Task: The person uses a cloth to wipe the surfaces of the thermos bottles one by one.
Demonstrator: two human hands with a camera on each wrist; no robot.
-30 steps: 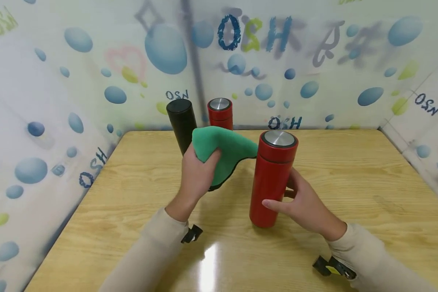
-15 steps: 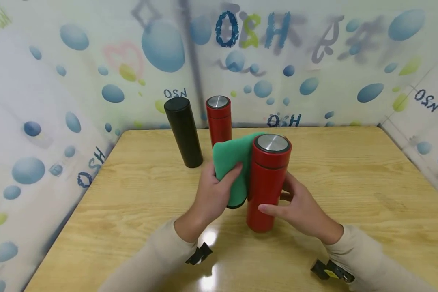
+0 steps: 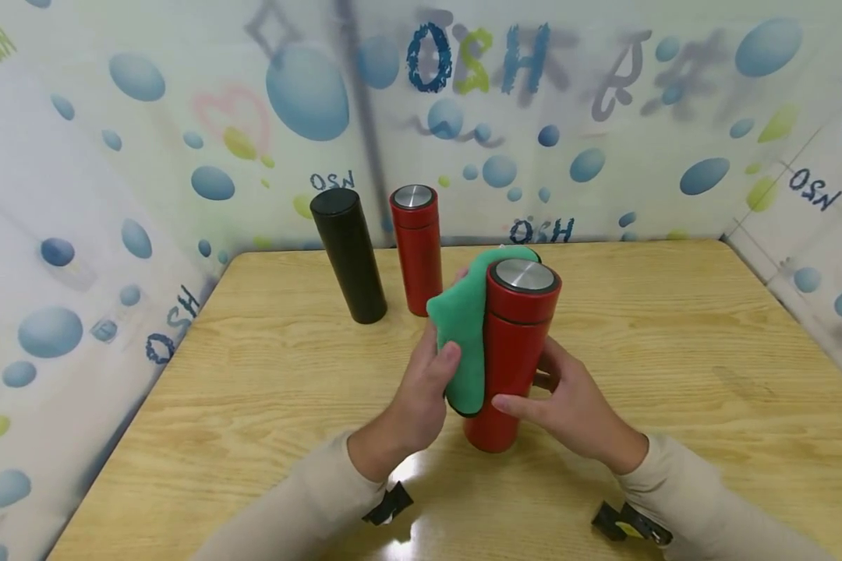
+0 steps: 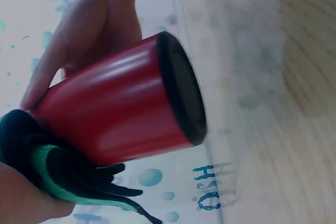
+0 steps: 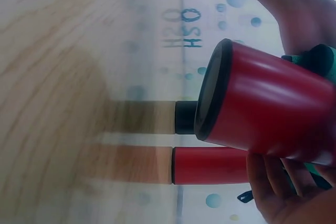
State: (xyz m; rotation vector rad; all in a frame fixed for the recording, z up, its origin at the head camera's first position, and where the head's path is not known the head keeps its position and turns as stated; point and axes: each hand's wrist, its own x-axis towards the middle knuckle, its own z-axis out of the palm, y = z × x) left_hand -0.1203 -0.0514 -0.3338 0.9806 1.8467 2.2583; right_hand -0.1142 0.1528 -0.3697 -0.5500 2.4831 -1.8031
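Observation:
A red thermos point(image 3: 512, 354) with a steel-topped lid is held a little off the table, slightly tilted; its dark base shows in both wrist views. My right hand point(image 3: 582, 405) grips it from the right, thumb in front and fingers behind. A green cloth point(image 3: 465, 335) with a black underside wraps against the thermos's left side. My left hand point(image 3: 421, 397) holds that cloth against the thermos, its fingers mostly hidden behind the fabric. Seen from the left wrist, the cloth point(image 4: 58, 174) bunches between the left hand point(image 4: 26, 198) and the thermos point(image 4: 115, 108).
Behind my left hand, a black bottle point(image 3: 351, 257) and a second red thermos point(image 3: 417, 253) stand upright near the back of the wooden table point(image 3: 252, 374). A patterned wall covering point(image 3: 603, 195) rises behind the table's back edge.
My left hand has moved right and nearer with the cloth, from beside the thermos to pressing it round its left side. The right hand keeps its grip; the thermos has shifted slightly left.

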